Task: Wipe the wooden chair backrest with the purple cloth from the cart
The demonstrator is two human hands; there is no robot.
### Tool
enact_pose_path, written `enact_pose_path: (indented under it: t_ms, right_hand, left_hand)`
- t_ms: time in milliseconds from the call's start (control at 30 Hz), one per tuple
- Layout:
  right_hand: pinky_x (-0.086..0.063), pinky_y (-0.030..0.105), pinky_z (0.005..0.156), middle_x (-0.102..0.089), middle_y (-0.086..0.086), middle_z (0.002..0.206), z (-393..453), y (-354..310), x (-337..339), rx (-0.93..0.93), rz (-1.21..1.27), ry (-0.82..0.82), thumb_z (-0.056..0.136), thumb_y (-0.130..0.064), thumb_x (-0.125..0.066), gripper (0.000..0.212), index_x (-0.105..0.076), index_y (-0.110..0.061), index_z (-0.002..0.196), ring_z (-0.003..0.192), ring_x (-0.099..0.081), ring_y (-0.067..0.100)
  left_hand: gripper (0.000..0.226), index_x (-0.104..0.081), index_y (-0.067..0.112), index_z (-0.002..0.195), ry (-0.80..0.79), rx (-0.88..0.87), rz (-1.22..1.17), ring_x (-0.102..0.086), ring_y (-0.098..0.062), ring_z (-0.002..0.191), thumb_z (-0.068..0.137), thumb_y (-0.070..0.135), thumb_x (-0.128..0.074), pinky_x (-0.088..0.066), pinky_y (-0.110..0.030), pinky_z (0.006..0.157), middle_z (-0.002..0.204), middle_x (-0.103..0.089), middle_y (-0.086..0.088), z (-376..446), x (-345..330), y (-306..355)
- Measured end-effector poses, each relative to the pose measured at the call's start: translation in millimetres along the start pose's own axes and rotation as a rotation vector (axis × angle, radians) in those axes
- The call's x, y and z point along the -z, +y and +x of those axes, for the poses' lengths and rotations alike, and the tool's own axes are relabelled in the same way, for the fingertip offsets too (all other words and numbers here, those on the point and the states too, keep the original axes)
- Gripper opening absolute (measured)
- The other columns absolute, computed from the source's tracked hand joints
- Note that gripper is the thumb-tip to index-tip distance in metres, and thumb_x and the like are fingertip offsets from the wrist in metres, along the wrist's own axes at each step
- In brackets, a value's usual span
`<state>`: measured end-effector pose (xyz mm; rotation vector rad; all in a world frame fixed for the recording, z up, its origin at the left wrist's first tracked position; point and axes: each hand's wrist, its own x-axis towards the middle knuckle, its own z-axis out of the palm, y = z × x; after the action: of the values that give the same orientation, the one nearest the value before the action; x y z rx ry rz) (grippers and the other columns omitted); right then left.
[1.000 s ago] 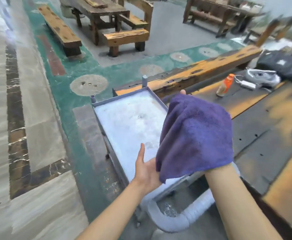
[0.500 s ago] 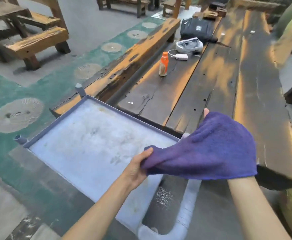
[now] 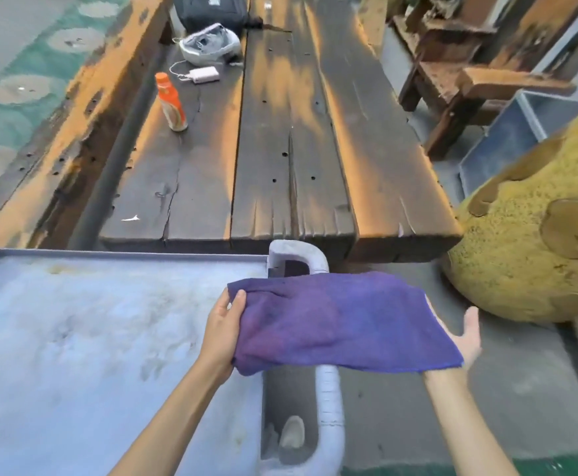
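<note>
The purple cloth (image 3: pixel 342 324) is stretched flat between my two hands, above the cart's handle. My left hand (image 3: pixel 220 333) pinches its left edge, thumb on top. The cloth lies draped over the palm of my right hand (image 3: pixel 467 333), whose fingers are spread; only the hand's outer edge and thumb show. The grey cart (image 3: pixel 75 338) has a flat scuffed top tray at lower left and a white tubular handle (image 3: pixel 328 400). A wooden chair (image 3: pixel 479 87) with a dusty seat and armrest stands at the upper right, beyond the table.
A long dark wooden table (image 3: pixel 280 149) runs ahead, bearing an orange bottle (image 3: pixel 171 103), a white power bank (image 3: pixel 205 74), a grey pouch and a black bag. A wooden bench (image 3: pixel 75 108) lies on its left. A yellow rough sculpture (image 3: pixel 528 242) and a grey bin (image 3: pixel 507 142) stand on the right.
My view has swung right, from the floor and cart to the table. The cloth has gone from hanging over my right hand to spread flat between both hands, with my left hand gripping its edge.
</note>
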<state>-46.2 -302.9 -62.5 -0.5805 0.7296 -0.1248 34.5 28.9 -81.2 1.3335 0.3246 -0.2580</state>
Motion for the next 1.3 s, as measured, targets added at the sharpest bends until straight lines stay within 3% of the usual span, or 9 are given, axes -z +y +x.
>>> enact_pose_path:
  t_ms: [167,233,300,467,600,867,967,1133,1300]
  right_hand:
    - [-0.06,0.05,0.073,-0.072,0.012,0.121,-6,9,29,0.067,0.257,0.103,0.066,-0.032,-0.082,0.079,-0.053,-0.015,0.137,0.101,-0.074,0.036]
    - [-0.061,0.04,0.068,-0.074,0.007,0.116,1,18,37,0.047,0.136,0.179,0.083,-0.015,-0.063,0.061,-0.052,-0.022,0.142,0.087,-0.077,0.029]
    - [-0.059,0.038,0.068,-0.079,0.006,0.103,11,29,43,-0.026,-0.101,0.227,0.09,0.003,-0.045,0.068,-0.044,-0.029,0.15,0.078,-0.078,0.029]
    - [-0.061,0.035,0.059,-0.077,0.015,0.108,38,57,52,-0.217,-0.396,0.174,0.086,0.022,-0.045,0.087,-0.04,-0.034,0.152,0.081,-0.078,0.03]
    - [-0.063,0.035,0.068,-0.064,0.014,0.135,49,97,52,-0.255,-0.431,0.123,0.089,0.021,-0.054,0.075,-0.045,-0.022,0.15,0.094,-0.077,0.024]
    - [-0.059,0.037,0.08,-0.071,0.018,0.122,53,144,28,-0.251,-0.757,0.122,0.1,-0.01,-0.06,0.035,-0.058,-0.017,0.135,0.096,-0.071,0.026]
    - [-0.046,0.049,0.11,-0.066,0.011,0.131,50,142,24,-0.225,-0.825,0.088,0.105,-0.016,-0.052,0.04,-0.051,-0.016,0.144,0.123,-0.062,0.029]
    - [-0.03,0.046,0.121,-0.04,0.0,0.157,33,109,14,0.006,-0.936,0.026,0.108,-0.023,-0.045,0.048,-0.037,-0.034,0.153,0.144,-0.041,0.018]
    - [-0.019,0.038,0.12,-0.021,-0.013,0.167,15,74,-8,0.232,-1.21,-0.047,0.108,-0.036,-0.041,0.048,-0.032,-0.045,0.154,0.152,-0.025,0.013]
  left_hand:
    - [0.021,-0.073,0.033,0.103,-0.058,0.103,0.128,-0.076,-0.018,0.091,0.104,0.03,-0.053,-0.059,-0.024,0.065,0.101,-0.079,-0.001,2,-9,-17]
    - [0.02,-0.072,0.031,0.099,-0.061,0.071,0.314,-0.076,-0.019,0.084,0.103,0.028,-0.053,-0.059,-0.03,0.066,0.09,-0.08,-0.001,5,-9,-26]
    - [0.016,-0.067,0.027,0.093,-0.05,-0.031,0.571,-0.074,-0.019,0.079,0.102,0.028,-0.053,-0.058,-0.039,0.07,0.082,-0.078,0.001,8,-9,-37]
    - [0.023,-0.056,0.017,0.1,-0.006,-0.144,0.986,-0.067,-0.034,0.083,0.103,0.035,-0.043,-0.053,-0.044,0.071,0.083,-0.072,-0.006,11,-27,-63]
    - [0.031,-0.051,0.029,0.128,0.091,-0.089,1.053,-0.059,-0.032,0.075,0.105,0.037,-0.031,-0.042,-0.036,0.065,0.075,-0.061,0.003,14,-47,-69]
    - [0.018,-0.041,0.012,0.119,-0.101,-0.024,1.527,-0.068,-0.034,0.088,0.102,0.017,-0.036,-0.041,-0.038,0.062,0.101,-0.069,-0.011,12,-85,-79]
    - [0.017,-0.04,0.012,0.115,-0.153,0.021,1.445,-0.064,-0.033,0.086,0.102,0.023,-0.042,-0.047,-0.04,0.067,0.105,-0.065,-0.013,14,-90,-75]
    - [0.04,-0.035,0.007,0.131,-0.119,-0.074,1.216,-0.064,-0.034,0.084,0.101,0.029,-0.046,-0.052,-0.042,0.07,0.103,-0.066,-0.016,13,-81,-62]
    - [0.066,-0.02,0.013,0.153,-0.137,-0.259,1.097,-0.057,-0.034,0.121,0.098,0.033,-0.05,-0.053,-0.049,0.094,0.146,-0.041,-0.015,14,-65,-26]
